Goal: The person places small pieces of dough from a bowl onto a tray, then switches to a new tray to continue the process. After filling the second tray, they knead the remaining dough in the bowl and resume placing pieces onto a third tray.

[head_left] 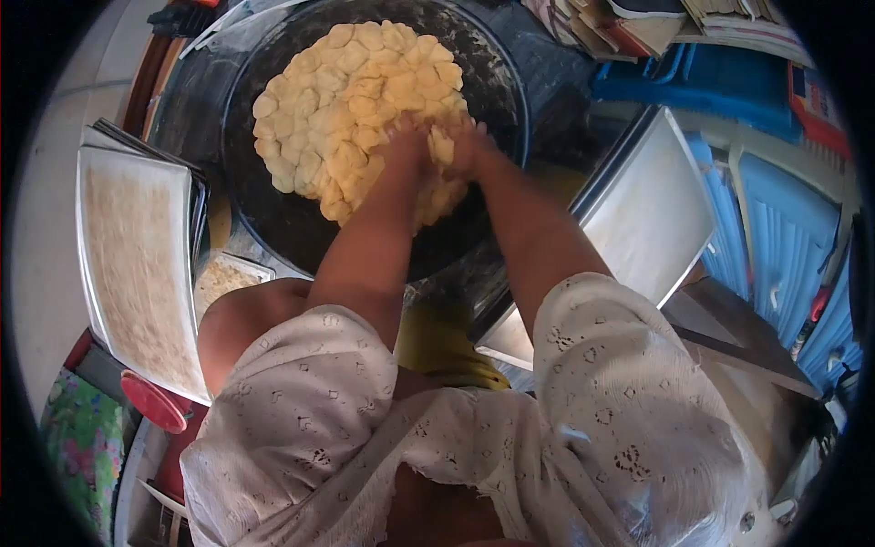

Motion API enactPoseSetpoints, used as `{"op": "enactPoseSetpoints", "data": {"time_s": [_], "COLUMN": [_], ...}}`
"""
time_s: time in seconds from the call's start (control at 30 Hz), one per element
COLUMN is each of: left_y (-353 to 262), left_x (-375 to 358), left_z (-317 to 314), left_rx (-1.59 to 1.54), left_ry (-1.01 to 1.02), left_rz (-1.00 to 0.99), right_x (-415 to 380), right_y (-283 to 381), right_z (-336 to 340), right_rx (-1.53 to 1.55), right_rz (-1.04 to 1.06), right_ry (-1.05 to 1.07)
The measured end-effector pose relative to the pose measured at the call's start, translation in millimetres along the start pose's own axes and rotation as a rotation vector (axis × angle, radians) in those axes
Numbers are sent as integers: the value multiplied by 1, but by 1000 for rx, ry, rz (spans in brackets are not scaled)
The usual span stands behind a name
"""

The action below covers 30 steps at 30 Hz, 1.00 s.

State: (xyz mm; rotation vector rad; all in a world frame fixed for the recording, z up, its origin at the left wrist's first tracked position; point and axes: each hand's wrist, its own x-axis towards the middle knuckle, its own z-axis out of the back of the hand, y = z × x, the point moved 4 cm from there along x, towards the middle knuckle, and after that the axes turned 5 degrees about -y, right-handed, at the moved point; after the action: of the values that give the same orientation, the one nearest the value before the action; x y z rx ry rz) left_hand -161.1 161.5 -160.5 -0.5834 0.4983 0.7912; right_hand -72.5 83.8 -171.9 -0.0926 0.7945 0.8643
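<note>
A big mass of pale yellow dough (333,105), its surface bumpy with many small lumps, lies in a wide dark round basin (319,246). My left hand (407,141) is down in the near right part of the dough, fingers pressed in and partly hidden. Close beside it, my right hand (467,150) grips the dough at its right edge. A lump of dough shows between the two hands. Both arms reach forward over the basin's near rim.
Stacked metal trays (137,264) lean left of the basin, and another tray (647,201) stands tilted on the right. Blue plastic items (784,210) stand further right. Papers (638,27) are piled at the upper right. A red lid (153,401) is at lower left.
</note>
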Motion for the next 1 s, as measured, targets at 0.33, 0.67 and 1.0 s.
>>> {"op": "enactPoseSetpoints", "data": {"time_s": [0.33,0.67,1.0], "left_y": [17,26,-125], "left_x": [8,16,-119], "left_z": [-43,9,180], "left_rx": [-79,-482,-455], "left_ry": [-239,-434,-463], "left_rz": [-74,-327,-828], "right_x": [4,-31,-192], "right_y": [4,19,-30], "right_z": [-27,28,164], "right_rx": [-149,337,708], "right_rz": [10,-55,91], "right_ry": [-171,-384,-835]}}
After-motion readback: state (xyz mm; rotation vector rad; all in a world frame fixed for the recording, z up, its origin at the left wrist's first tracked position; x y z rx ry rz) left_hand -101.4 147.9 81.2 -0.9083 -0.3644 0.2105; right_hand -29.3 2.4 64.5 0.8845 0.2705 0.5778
